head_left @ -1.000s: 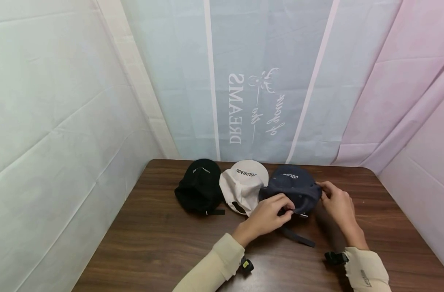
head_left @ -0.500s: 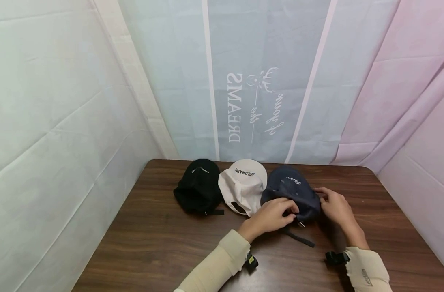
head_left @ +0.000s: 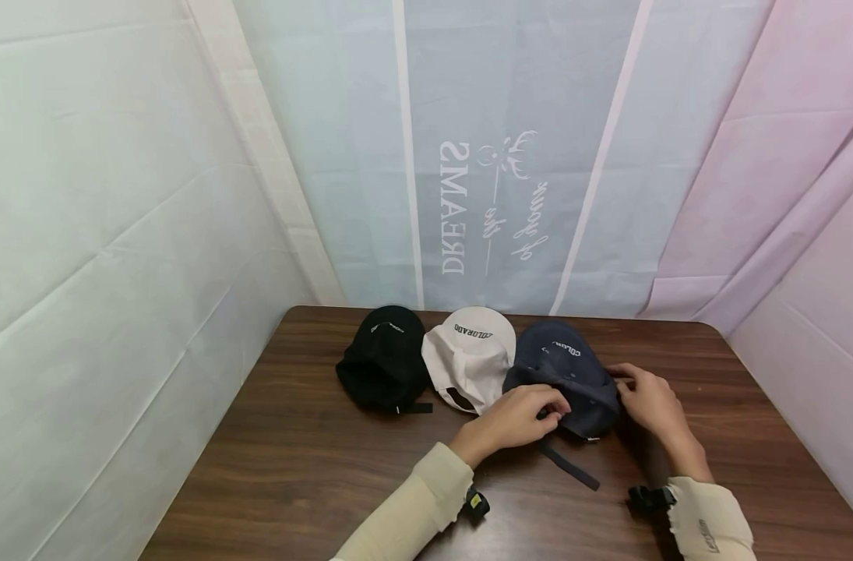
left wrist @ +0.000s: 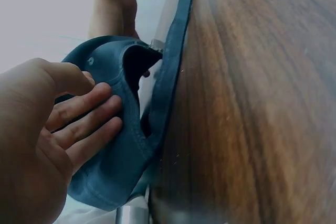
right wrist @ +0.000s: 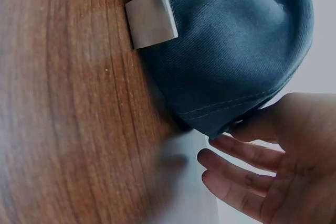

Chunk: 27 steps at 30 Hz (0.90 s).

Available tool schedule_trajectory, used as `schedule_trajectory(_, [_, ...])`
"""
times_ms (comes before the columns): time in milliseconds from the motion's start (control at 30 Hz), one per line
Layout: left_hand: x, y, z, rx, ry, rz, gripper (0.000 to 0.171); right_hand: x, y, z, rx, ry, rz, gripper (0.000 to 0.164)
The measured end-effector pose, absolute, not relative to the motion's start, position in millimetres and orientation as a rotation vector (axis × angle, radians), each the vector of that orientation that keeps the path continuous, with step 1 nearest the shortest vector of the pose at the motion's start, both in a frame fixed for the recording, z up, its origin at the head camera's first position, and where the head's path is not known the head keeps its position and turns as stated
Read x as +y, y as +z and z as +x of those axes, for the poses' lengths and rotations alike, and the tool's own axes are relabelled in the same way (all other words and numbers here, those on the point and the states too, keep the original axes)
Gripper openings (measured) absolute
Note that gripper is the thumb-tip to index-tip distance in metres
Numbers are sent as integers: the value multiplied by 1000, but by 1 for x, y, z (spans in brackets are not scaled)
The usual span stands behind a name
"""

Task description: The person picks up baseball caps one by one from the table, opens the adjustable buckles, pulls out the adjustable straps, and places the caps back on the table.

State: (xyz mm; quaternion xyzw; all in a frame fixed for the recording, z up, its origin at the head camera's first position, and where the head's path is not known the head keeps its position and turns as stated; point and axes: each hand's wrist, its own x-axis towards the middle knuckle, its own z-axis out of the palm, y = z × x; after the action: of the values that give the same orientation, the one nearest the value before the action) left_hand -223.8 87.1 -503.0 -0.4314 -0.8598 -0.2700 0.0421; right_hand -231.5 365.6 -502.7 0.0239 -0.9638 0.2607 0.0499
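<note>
A navy baseball cap [head_left: 565,366] with white lettering lies rightmost of three caps, its back strap [head_left: 569,466] hanging loose on the table toward me. My left hand [head_left: 520,417] pinches the fabric at its rear left; in the left wrist view, the fingers [left wrist: 86,124] lie against the crown beside the strap opening. At the cap's right edge, my right hand [head_left: 649,401] holds the rim between thumb and index finger, while its other fingers [right wrist: 236,190] stay apart from the cloth. A metal buckle [right wrist: 151,19] shows on the cap's back in the right wrist view.
A white cap [head_left: 471,354] adjoins the navy one on its left. Further left sits a black cap [head_left: 382,362], its strap pointing right. All three line the far side of the brown wooden table [head_left: 314,483], in front of a hanging cloth backdrop [head_left: 370,195].
The navy cap has turned slightly, its buckle end swinging toward me and to the right. My right hand has shifted a little nearer, along the rim; my left hand has barely moved.
</note>
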Motion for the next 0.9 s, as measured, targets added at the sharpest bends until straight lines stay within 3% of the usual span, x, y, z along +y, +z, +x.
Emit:
schedule_trajectory(233, [76,-496,-225,-2573,-851,-1327,19,368,-498,-227,-2884,778,25,32])
schedule_trajectory(433, [59,-484,-222,-2532,-805,-1285,18,368,-490,-221,-2817,775,57,37])
schedule_trajectory(900, [-19,-449,-219,-2436,-914,-1098,19,370,-462,-205,-2726,746,230,31])
